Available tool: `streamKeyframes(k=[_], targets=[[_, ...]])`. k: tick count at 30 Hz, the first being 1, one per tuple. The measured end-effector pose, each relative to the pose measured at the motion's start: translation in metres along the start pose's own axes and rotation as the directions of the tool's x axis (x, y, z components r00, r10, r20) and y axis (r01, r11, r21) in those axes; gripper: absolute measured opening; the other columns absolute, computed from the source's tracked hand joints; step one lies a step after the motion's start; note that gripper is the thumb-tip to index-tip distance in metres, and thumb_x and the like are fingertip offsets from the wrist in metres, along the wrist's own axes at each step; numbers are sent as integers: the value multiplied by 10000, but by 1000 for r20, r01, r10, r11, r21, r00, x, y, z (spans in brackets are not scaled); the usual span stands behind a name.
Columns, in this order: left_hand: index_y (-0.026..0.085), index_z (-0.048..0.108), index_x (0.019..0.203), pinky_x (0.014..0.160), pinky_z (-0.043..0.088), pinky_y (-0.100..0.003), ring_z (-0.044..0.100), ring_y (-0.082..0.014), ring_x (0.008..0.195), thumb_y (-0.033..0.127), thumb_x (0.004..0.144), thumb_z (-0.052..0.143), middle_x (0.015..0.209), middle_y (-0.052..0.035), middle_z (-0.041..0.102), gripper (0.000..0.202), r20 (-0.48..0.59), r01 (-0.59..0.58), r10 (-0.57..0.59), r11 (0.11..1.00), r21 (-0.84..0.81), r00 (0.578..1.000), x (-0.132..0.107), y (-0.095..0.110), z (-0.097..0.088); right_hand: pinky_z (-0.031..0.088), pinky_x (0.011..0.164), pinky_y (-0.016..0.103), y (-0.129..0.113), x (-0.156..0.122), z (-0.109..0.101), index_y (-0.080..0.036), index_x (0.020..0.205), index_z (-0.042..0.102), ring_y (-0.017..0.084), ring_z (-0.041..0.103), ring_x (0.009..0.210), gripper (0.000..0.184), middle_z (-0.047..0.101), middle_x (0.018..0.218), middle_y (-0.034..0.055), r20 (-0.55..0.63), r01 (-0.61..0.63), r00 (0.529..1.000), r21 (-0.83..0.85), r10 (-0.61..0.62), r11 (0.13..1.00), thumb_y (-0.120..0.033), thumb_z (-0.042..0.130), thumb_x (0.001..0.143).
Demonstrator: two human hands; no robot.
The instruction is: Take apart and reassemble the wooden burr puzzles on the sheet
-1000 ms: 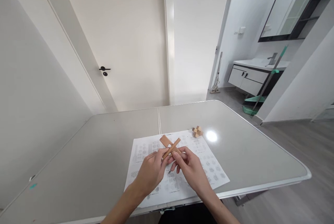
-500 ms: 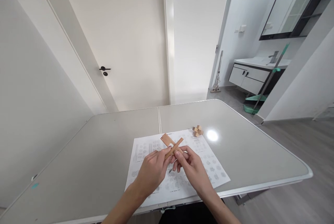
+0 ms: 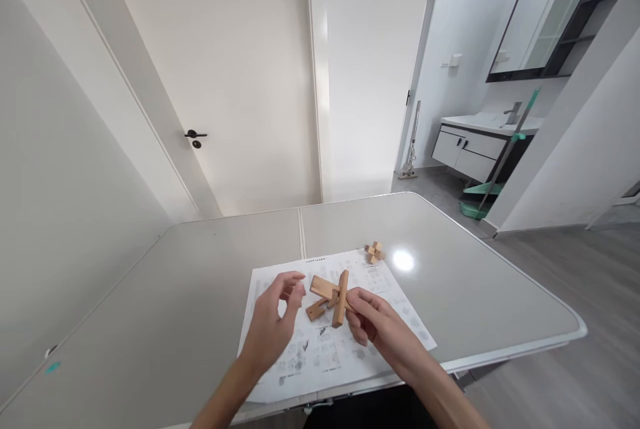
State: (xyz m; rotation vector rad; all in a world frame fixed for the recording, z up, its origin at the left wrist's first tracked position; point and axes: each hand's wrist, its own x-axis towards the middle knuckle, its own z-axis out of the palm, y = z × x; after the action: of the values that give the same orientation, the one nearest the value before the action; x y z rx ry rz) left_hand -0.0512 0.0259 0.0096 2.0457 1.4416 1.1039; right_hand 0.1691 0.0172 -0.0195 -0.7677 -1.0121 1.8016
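Observation:
My right hand [image 3: 377, 322] pinches the right end of a wooden burr puzzle, partly put together. Its bar [image 3: 341, 299] crosses a broad flat piece [image 3: 323, 287], and a notched piece [image 3: 315, 310] shows below on the left; whether that one is joined or only lies beneath, I cannot tell. To the left, apart from the wood, my left hand [image 3: 275, 315] is open with curved fingers and nothing in it. Under both hands lies a printed paper sheet [image 3: 280, 365] with small diagrams. My right fingers hide the end they grip.
A small assembled wooden block puzzle [image 3: 374, 252] stands at the sheet's upper right corner. The grey table [image 3: 200, 295] has a seam across it and a rim. Beyond are a door [image 3: 240, 82], a sink cabinet [image 3: 470, 149] and a green dustpan [image 3: 475, 209].
My left hand has let go of the wooden pieces and moved left, opening. The crossing bar has turned more upright, and the notched piece has come into sight. The view has shifted slightly.

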Motion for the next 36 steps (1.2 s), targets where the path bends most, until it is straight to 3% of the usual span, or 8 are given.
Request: streamKeyframes(k=[4, 9, 11, 13, 16, 20, 28, 36], targets=[[218, 614, 1109, 741, 492, -312, 585, -169, 717, 511, 1060, 346, 780, -3, 633, 400, 358, 264, -173, 938, -224, 918, 18, 17, -8, 225, 547, 266, -15, 2, -9, -211, 742, 460, 86, 299, 536, 397, 396, 648, -68, 103, -70, 992, -81, 78, 994, -479, 643, 971], [190, 580, 930, 605, 440, -286, 524, -139, 587, 579, 1041, 343, 704, 2, 615, 469, 657, 448, -130, 825, -344, 743, 20, 31, -9, 271, 560, 260, -34, 5, -11, -207, 786, 527, 90, 300, 536, 341, 368, 617, -84, 140, -75, 985, -201, 104, 977, -469, 639, 974], [199, 531, 849, 569, 402, -274, 463, -115, 532, 575, 1036, 374, 669, 25, 578, 448, 639, 436, -135, 833, -341, 757, 17, 35, -7, 340, 601, 265, -38, 4, -8, -207, 819, 564, 103, 382, 580, 337, 460, 669, -58, 90, -32, 994, -239, 54, 970, -499, 620, 979], [208, 500, 820, 563, 386, -268, 418, -104, 520, 560, 1042, 374, 662, 42, 544, 435, 568, 398, -153, 853, -338, 809, 14, 38, -6, 408, 666, 279, -39, 0, -3, -215, 902, 613, 139, 488, 710, 336, 572, 819, -8, 48, 13, 999, -277, 0, 961, -543, 604, 975], [212, 545, 900, 593, 404, -271, 414, -108, 548, 532, 1054, 363, 718, 43, 524, 399, 500, 349, -141, 868, -352, 855, 8, 40, -7, 447, 694, 290, -38, -7, 7, -223, 986, 645, 180, 539, 837, 379, 604, 931, 25, 72, 23, 997, -310, -1, 950, -598, 617, 943], [211, 579, 1118, 658, 437, -298, 488, -122, 600, 508, 1054, 395, 818, 15, 559, 355, 535, 355, -108, 853, -384, 838, 0, 37, -13, 388, 589, 274, -33, -11, 18, -205, 961, 642, 123, 464, 620, 432, 534, 826, -10, 180, -9, 982, -226, 50, 974, -635, 610, 930], [221, 321, 1442, 674, 455, -315, 538, -120, 565, 541, 1042, 425, 795, 27, 605, 523, 463, 403, -198, 823, -400, 864, -8, 28, -6, 344, 552, 277, -20, -9, 35, -205, 801, 570, 113, 356, 512, 483, 406, 558, -69, 129, 14, 991, -339, 31, 941, -659, 530, 962], [252, 280, 1416, 696, 508, -344, 626, -155, 648, 487, 1024, 515, 828, 5, 644, 514, 476, 381, -92, 736, -559, 875, -6, 33, 1, 339, 544, 270, -25, -11, 27, -209, 829, 578, 108, 342, 528, 475, 399, 643, -61, 128, 49, 992, -285, -13, 957, -661, 524, 962]])
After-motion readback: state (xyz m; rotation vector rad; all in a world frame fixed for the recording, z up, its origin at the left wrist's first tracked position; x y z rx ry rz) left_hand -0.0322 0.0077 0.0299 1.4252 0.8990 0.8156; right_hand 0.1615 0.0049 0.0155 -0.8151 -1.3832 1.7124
